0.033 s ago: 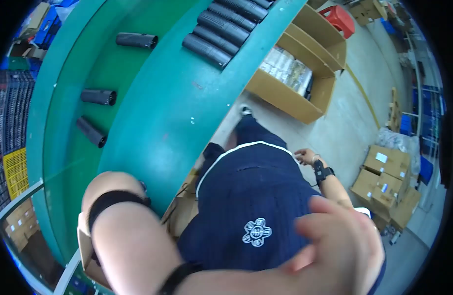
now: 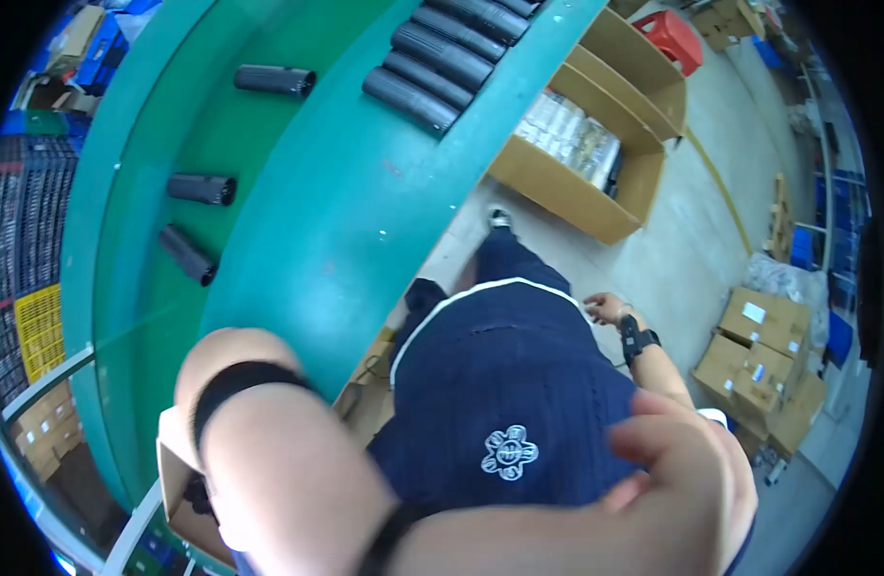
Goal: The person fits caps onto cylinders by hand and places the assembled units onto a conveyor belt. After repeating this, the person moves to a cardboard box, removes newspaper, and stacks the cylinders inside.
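Note:
My left forearm rises close to the camera at the lower left, with black bands at the elbow and wrist. My left hand (image 2: pixel 696 466) is raised in front of my navy shirt, close up and blurred. Its fingers are loosely bent and apart, with nothing seen in them. Down by my right thigh hangs my right hand (image 2: pixel 607 308), open, a black watch (image 2: pixel 638 338) on that wrist. Several ribbed black cylinders (image 2: pixel 442 56) lie side by side on the green table (image 2: pixel 341 226). Three more, among them a tilted black cylinder (image 2: pixel 187 254), lie on the lower green strip.
An open carton (image 2: pixel 562 200) on the floor holds clear-wrapped items. Behind it is a red plastic stool (image 2: pixel 670 43). Stacked brown boxes (image 2: pixel 763 331) stand at the right, and a yellow crate (image 2: pixel 40 331) at the far left. Another open box (image 2: pixel 181 480) sits beside my left forearm.
My raised left arm and hand have shifted a little to the right. The whole view has also slid slightly. The cylinders keep their places on the green surfaces.

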Demonstrator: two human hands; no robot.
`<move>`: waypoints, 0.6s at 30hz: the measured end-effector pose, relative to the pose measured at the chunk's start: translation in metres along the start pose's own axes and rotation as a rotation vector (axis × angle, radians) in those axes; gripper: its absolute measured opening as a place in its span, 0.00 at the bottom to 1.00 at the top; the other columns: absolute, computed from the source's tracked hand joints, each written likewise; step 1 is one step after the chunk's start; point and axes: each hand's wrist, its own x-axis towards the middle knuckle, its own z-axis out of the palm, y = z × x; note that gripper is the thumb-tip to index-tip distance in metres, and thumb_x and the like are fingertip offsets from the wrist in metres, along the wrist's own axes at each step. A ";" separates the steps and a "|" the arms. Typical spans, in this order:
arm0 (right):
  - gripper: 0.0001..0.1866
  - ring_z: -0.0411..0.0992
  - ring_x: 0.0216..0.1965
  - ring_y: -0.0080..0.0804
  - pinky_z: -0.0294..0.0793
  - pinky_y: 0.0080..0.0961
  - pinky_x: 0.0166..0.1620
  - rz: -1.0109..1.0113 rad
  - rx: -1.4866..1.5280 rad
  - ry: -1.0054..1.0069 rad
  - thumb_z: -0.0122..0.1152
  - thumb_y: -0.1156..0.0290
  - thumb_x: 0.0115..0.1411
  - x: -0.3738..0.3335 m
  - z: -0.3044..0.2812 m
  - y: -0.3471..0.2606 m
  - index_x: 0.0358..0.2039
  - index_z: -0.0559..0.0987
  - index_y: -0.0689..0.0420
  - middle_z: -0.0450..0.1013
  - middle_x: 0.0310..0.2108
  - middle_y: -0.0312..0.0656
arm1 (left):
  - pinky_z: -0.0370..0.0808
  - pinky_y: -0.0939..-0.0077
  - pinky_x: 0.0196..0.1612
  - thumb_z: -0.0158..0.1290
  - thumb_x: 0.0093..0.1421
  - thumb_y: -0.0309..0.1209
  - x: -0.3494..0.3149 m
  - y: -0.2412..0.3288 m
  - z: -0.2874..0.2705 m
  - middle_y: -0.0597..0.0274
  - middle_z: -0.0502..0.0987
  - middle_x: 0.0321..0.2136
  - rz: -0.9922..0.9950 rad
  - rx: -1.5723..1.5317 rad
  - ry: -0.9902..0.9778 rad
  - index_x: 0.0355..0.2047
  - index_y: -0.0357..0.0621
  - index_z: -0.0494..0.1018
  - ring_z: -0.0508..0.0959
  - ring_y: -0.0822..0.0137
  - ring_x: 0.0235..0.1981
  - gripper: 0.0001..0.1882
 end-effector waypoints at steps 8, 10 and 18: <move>0.18 0.74 0.26 0.26 0.73 0.23 0.28 -0.288 0.143 0.025 0.57 0.67 0.55 0.097 -0.081 0.043 0.47 0.76 0.56 0.76 0.28 0.41 | 0.68 0.71 0.18 0.55 0.44 0.29 0.137 -0.091 0.117 0.63 0.71 0.21 0.070 -0.548 -0.613 0.27 0.45 0.75 0.73 0.66 0.18 0.08; 0.17 0.73 0.25 0.25 0.72 0.22 0.28 -0.326 0.194 0.026 0.58 0.68 0.55 0.111 -0.121 0.034 0.46 0.76 0.56 0.75 0.26 0.40 | 0.73 0.72 0.21 0.55 0.49 0.33 0.139 -0.151 0.181 0.61 0.75 0.24 -0.026 -0.506 -0.347 0.33 0.45 0.75 0.76 0.65 0.21 0.10; 0.11 0.71 0.23 0.21 0.70 0.18 0.24 -0.348 0.671 0.266 0.56 0.68 0.58 0.263 -0.260 0.092 0.40 0.77 0.57 0.73 0.25 0.37 | 0.75 0.62 0.39 0.56 0.52 0.36 -0.010 -0.281 0.471 0.44 0.76 0.37 -1.339 -0.416 -0.689 0.42 0.39 0.72 0.78 0.50 0.34 0.19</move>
